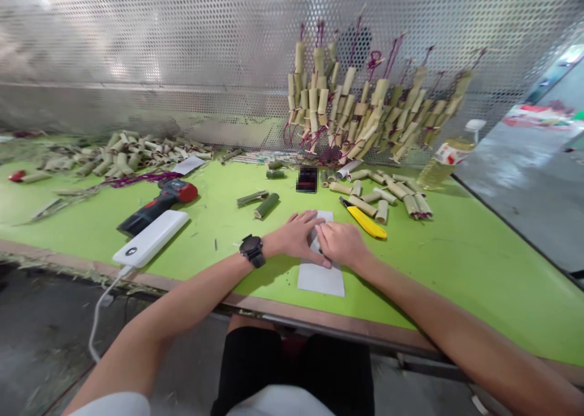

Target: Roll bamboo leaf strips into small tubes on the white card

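A narrow white sheet (322, 280) lies lengthwise on the green tabletop in front of me. My left hand (298, 235) rests on its left side, fingers stretched out and thumb reaching toward the right. Against it, over the middle of the sheet, my right hand (343, 243) is closed with its fingers curled down; whatever they grip is hidden. Just beyond the right hand lies a yellow utility knife (366, 220), its dark tip pointing away to the left. Short green bamboo pieces (266, 205) lie past my left hand.
Left of me are a black-and-red cordless drill (157, 206), a white power bank (152, 238) with its cable, and a bamboo pile (123, 152). Cut bamboo tubes (383, 194) and an oil bottle (449, 157) stand right. Strung bamboo (356, 109) leans on a perforated metal panel (205, 57).
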Action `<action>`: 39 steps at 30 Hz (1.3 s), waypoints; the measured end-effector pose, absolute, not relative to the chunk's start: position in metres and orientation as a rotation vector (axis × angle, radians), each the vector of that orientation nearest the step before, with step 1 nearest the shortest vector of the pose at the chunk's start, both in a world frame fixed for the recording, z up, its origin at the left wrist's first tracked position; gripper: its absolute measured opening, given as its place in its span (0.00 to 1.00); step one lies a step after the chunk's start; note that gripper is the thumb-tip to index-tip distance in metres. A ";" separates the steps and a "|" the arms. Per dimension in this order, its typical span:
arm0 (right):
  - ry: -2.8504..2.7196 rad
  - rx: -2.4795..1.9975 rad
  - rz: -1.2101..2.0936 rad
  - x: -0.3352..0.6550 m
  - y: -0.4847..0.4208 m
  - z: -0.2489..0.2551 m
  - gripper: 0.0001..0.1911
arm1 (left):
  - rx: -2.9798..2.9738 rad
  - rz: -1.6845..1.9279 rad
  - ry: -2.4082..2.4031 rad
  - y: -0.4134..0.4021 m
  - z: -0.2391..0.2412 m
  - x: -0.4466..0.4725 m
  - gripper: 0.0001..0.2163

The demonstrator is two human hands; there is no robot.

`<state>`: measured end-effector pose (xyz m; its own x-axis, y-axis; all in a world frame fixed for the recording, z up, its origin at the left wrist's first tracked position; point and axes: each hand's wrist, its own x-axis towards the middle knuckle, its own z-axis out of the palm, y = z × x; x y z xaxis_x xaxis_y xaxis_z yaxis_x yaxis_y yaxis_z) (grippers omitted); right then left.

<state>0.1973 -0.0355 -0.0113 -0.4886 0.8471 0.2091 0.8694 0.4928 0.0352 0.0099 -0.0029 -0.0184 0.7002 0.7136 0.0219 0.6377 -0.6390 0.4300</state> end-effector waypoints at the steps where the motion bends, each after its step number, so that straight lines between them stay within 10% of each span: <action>1: -2.549 -1.533 -0.227 0.197 -0.030 -0.011 0.26 | 2.518 0.277 1.045 -0.003 -0.018 0.010 0.59; 39: -2.537 -1.449 -0.252 0.202 -0.045 -0.006 0.26 | 2.490 0.217 1.112 -0.006 -0.014 0.013 0.59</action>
